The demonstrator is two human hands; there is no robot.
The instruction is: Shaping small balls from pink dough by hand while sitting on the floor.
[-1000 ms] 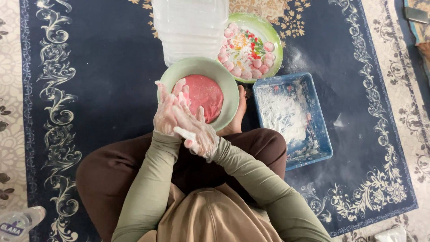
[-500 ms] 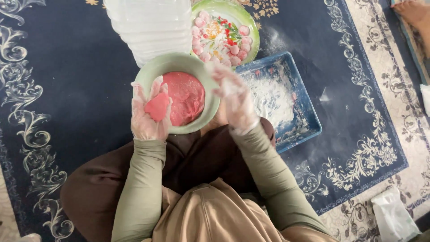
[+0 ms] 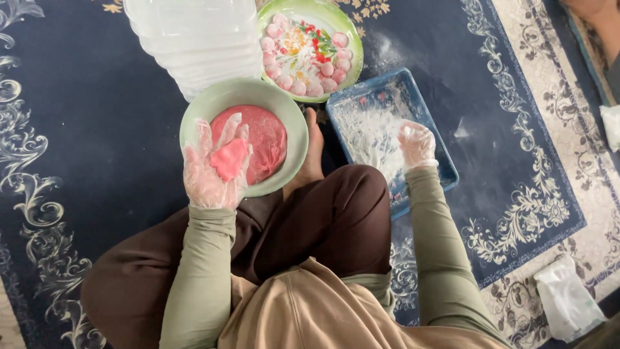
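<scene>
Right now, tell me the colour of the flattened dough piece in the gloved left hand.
Pink: the flattened dough piece lies on the gloved left hand; clearest in the head view.

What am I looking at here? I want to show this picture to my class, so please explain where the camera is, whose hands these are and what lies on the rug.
The camera sits on the person's head and looks down at their lap. Both hands wear thin clear gloves. The left hand lies open, palm up, with a flattened piece of pink dough on it, above a green bowl of more dough. The right hand reaches into a floury blue tray. Further off are a green plate of pink dough balls and stacked clear containers, all on a dark blue patterned rug.
</scene>
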